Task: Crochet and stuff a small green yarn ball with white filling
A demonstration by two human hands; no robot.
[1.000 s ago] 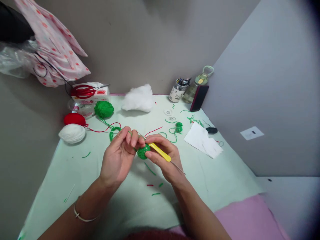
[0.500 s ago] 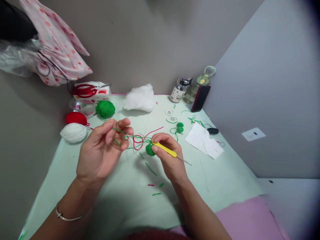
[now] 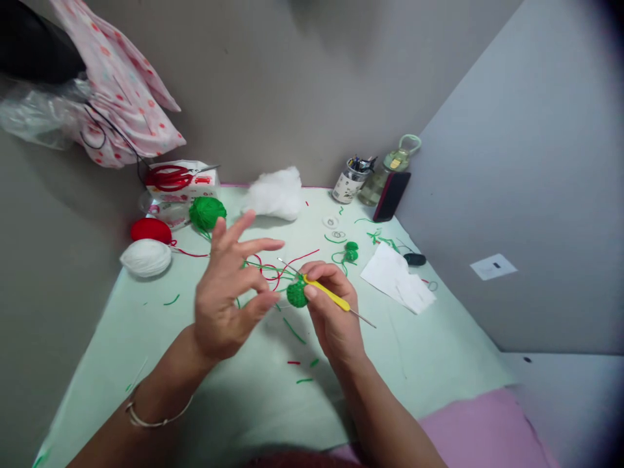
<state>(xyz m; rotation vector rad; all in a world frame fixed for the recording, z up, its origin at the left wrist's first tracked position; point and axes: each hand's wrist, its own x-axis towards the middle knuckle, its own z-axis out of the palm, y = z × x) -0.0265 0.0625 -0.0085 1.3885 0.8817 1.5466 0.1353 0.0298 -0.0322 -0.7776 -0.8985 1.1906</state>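
Note:
My right hand (image 3: 338,312) grips a yellow-handled crochet hook (image 3: 327,291) together with a small round green crochet piece (image 3: 297,294). The hook's thin metal tip points up and left past the piece. Just left of it is my left hand (image 3: 234,292), fingers spread and the thumb tip close to the crochet piece. Green yarn strands (image 3: 266,266) run from the piece toward and behind my left fingers; whether any strand loops round a finger is hidden. Loose red yarn (image 3: 277,276) lies tangled beneath these strands.
Green (image 3: 208,213), red (image 3: 151,231) and white (image 3: 146,258) yarn balls sit at the left, near red scissors (image 3: 170,177). White stuffing (image 3: 275,194) lies at the back. At right are a pen holder (image 3: 350,182), bottle (image 3: 375,185), phone (image 3: 392,196), paper (image 3: 397,276) and small green pieces (image 3: 351,251).
My left hand has turned over and moved right toward the crochet piece, its fingers spreading out from their curled hold around the green yarn. My right hand keeps its grip, almost in place.

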